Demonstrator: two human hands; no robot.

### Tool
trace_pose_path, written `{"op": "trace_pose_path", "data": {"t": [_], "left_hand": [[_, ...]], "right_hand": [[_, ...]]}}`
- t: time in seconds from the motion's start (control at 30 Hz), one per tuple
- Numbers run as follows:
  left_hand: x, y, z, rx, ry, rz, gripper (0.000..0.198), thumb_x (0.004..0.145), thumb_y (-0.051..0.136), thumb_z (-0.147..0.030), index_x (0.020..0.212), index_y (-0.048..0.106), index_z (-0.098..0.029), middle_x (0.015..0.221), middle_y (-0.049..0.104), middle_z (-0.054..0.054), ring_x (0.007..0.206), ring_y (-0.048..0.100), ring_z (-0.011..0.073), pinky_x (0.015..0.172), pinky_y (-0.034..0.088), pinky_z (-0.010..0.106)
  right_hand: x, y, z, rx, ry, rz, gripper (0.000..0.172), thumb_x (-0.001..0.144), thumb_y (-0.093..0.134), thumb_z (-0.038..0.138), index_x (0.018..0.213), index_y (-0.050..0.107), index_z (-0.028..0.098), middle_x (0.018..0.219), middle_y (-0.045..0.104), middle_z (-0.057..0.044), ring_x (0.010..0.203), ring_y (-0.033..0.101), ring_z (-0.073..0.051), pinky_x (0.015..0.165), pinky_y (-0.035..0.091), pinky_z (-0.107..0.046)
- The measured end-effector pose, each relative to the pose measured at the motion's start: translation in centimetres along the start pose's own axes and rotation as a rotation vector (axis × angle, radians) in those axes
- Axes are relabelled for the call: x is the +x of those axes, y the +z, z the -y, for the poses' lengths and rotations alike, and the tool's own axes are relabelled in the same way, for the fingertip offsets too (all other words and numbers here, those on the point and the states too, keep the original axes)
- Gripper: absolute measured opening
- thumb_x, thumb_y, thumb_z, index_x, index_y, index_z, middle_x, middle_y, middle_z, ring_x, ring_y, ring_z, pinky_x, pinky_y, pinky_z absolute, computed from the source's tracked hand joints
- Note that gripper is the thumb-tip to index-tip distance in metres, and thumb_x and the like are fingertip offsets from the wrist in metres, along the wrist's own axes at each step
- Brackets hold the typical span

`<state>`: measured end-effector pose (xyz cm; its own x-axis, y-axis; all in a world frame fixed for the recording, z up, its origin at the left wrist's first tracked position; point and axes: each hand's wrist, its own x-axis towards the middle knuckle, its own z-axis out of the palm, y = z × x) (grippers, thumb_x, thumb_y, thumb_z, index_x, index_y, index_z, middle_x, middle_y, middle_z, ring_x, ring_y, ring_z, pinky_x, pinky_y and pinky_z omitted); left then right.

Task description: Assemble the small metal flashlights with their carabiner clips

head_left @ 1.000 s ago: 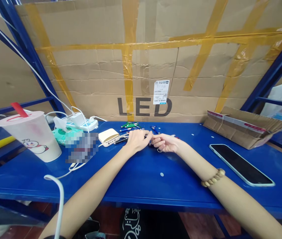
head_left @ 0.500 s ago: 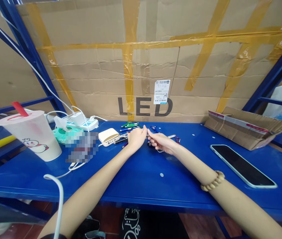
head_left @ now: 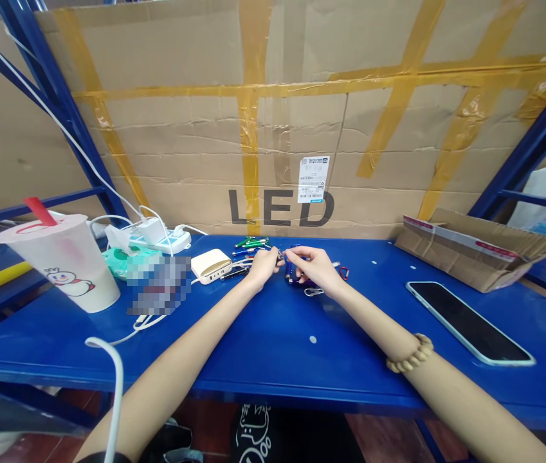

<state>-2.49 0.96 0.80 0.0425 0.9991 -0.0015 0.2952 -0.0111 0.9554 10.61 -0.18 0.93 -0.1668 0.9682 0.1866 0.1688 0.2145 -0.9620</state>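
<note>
My left hand (head_left: 263, 266) is closed around a small dark, metallic piece (head_left: 280, 258) whose end shows at the fingertips; its kind is too small to tell. Just to the right, my right hand (head_left: 319, 267) has thumb and forefinger drawn together close to that piece; what they pinch, if anything, is hidden. Under the right palm lie shiny blue tube-like pieces (head_left: 292, 275), partly covered. A silver snap clip (head_left: 314, 292) rests below that hand, and a red clip (head_left: 345, 272) beside it. Behind the left hand is a small heap of green metallic pieces (head_left: 252, 242).
On the blue shelf (head_left: 273, 347) stand a pink-lidded cup (head_left: 72, 267), a cream power bank (head_left: 211, 265), a power strip (head_left: 166, 240) with white cables and a green tissue pack (head_left: 132, 260). To the right are a phone (head_left: 468, 321) and an open cardboard box (head_left: 475, 251). Taped cardboard (head_left: 181, 141) closes the back.
My hands have drawn slightly apart. The left has turned so the metallic piece shows at its fingertips, and the right has opened a little, uncovering blue pieces and the silver clip.
</note>
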Motion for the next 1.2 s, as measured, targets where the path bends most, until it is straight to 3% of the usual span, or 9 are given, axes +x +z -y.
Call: {"op": "trace_pose_path", "data": {"t": [0.17,0.5,0.8,0.97,1.2], "left_hand": [[-0.3,0.0,-0.4,-0.144,-0.079,0.07,0.035,0.085,0.027,-0.024,0.051,0.033,-0.017,0.038,0.023,-0.007,0.033,0.016,0.0039,0.039,0.015,0.018],[0.0,0.0,0.1,-0.14,-0.075,0.059,0.037,0.083,0.029,-0.025,0.047,0.035,-0.016,0.037,0.024,-0.007,0.032,0.018,0.0032,0.037,0.015,0.018],[0.2,-0.1,0.3,-0.227,-0.098,0.105,0.039,0.085,0.027,-0.031,0.049,0.034,-0.017,0.035,0.02,-0.007,0.029,0.016,0.0035,0.036,0.01,0.018],[0.8,-0.2,0.6,-0.427,-0.138,0.164,0.046,0.087,0.011,-0.038,0.051,0.032,-0.018,0.036,0.02,-0.006,0.028,0.016,0.005,0.035,0.011,0.018],[0.8,-0.2,0.3,-0.603,-0.104,0.1,0.045,0.083,0.008,-0.044,0.052,0.03,-0.02,0.037,0.033,-0.001,0.031,0.038,0.0114,0.036,0.025,0.021]], "right_hand": [[-0.1,0.0,0.0,0.033,0.0,0.067,0.032,0.07,0.063,0.045,0.08,0.065,0.014,0.057,0.056,0.0,0.041,0.046,-0.005,0.034,0.045,-0.015],[-0.2,0.0,0.4,-0.025,-0.043,0.063,0.034,0.07,0.064,0.04,0.091,0.066,0.013,0.072,0.064,-0.003,0.044,0.047,-0.005,0.035,0.045,-0.015],[0.8,-0.8,-0.4,0.003,-0.006,-0.101,0.036,0.074,0.059,0.045,0.092,0.066,0.015,0.084,0.065,-0.005,0.045,0.049,-0.004,0.036,0.046,-0.014],[1.2,-1.6,-0.5,0.006,-0.008,-0.22,0.03,0.075,0.059,0.038,0.092,0.066,0.014,0.081,0.065,-0.005,0.046,0.052,-0.004,0.038,0.045,-0.014],[1.5,-2.6,-0.5,0.022,-0.01,-0.291,0.029,0.077,0.055,0.034,0.095,0.064,0.013,0.08,0.064,-0.005,0.046,0.052,-0.004,0.04,0.043,-0.014]]}}
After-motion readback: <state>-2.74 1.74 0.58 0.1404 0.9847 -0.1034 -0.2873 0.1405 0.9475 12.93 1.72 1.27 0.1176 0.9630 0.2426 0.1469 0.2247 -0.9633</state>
